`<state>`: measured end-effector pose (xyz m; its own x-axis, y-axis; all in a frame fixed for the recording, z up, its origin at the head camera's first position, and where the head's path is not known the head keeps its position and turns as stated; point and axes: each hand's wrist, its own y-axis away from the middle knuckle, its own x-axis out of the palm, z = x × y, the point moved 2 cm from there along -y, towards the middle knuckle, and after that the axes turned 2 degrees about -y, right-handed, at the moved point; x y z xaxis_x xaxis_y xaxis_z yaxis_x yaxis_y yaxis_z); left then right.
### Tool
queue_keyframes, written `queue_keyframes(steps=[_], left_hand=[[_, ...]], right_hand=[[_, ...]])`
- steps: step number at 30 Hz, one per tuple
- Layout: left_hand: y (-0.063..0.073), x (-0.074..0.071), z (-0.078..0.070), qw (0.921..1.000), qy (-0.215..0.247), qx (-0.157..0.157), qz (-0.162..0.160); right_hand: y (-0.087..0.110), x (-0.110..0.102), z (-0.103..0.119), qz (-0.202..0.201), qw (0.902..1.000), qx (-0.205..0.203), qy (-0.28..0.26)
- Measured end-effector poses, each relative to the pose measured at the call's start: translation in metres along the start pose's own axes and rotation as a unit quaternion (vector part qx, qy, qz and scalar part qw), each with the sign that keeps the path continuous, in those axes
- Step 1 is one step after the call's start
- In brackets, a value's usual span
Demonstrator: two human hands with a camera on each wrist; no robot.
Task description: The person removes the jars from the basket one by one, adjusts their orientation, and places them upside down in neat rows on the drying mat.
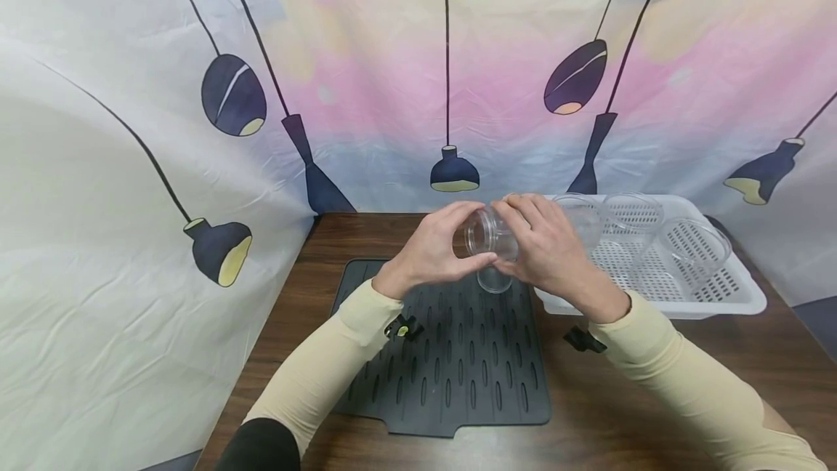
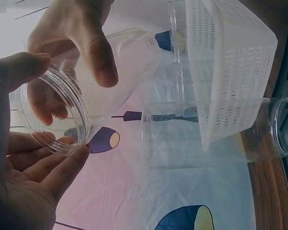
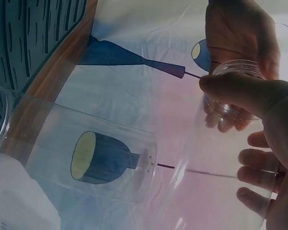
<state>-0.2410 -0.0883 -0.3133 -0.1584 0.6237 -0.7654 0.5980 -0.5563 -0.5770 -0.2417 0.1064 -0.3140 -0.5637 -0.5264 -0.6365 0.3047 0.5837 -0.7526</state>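
Note:
A clear jar (image 1: pixel 485 235) with a threaded rim is held up between both hands, lying on its side with its mouth toward the left. My left hand (image 1: pixel 437 247) curves thumb and fingers around the threaded rim (image 2: pixel 57 112). Around the jar's body wraps my right hand (image 1: pixel 548 247), its thumb and fingers spread across the clear wall. A second clear jar (image 2: pixel 175 139) stands mouth down on the dark ribbed drying mat (image 1: pixel 451 362); in the head view, the hands cover most of it and only its rim (image 1: pixel 494 282) shows.
Right of the mat, a white perforated basket (image 1: pixel 726 304) holds clear jars (image 1: pixel 696 253). Both sit on a brown wood-grain table (image 1: pixel 608 391). Behind them hangs a cloth (image 1: pixel 386 93) printed with lamps, close to the table's back edge.

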Motion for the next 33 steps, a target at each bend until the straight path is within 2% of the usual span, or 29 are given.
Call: queue_keyframes(steps=[8,15,19,22,28,33], left_hand=[[0.002,-0.002,0.001,1.0000,-0.001,0.001,-0.006],[0.001,-0.004,0.002,0.9999,0.010,0.001,-0.011],[0.002,-0.004,0.002,0.9998,0.016,-0.002,-0.012],[0.002,-0.005,0.002,0.9998,0.018,-0.003,-0.012],[0.002,-0.005,0.002,0.9997,0.019,-0.001,-0.013],[0.002,-0.005,0.001,0.9997,0.020,0.002,-0.015]], right_hand=[[0.001,-0.005,-0.005,0.003,0.9990,0.010,-0.044],[0.008,-0.015,-0.021,-0.001,0.9942,0.041,-0.099],[0.013,-0.021,-0.031,-0.009,0.9879,0.077,-0.135],[0.018,-0.025,-0.038,-0.007,0.9775,0.125,-0.170],[0.029,-0.029,-0.049,-0.008,0.9473,0.230,-0.223],[0.038,-0.029,-0.055,-0.035,0.9173,0.294,-0.266]])
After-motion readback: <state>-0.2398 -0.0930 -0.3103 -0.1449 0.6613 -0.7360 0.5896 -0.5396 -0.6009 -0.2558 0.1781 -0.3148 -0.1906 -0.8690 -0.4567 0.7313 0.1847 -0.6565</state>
